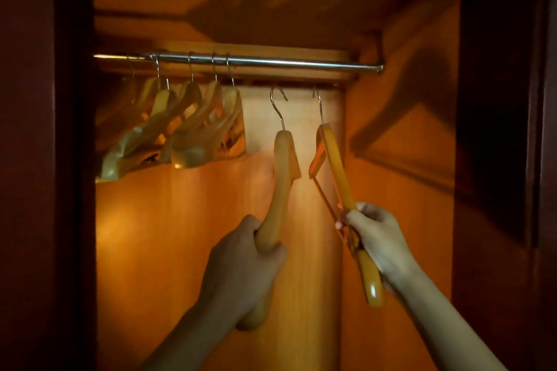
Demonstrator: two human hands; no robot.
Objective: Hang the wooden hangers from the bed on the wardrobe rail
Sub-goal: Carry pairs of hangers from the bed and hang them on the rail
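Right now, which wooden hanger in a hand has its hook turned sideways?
The orange wooden hanger in the left hand; its hook shows a full curve.

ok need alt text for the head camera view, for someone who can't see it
Two bare hands each lift a wooden hanger toward a chrome wardrobe rail, the left hand and the right hand holding their metal hooks just below it. Several wooden hangers already hang bunched at the rail's left end.
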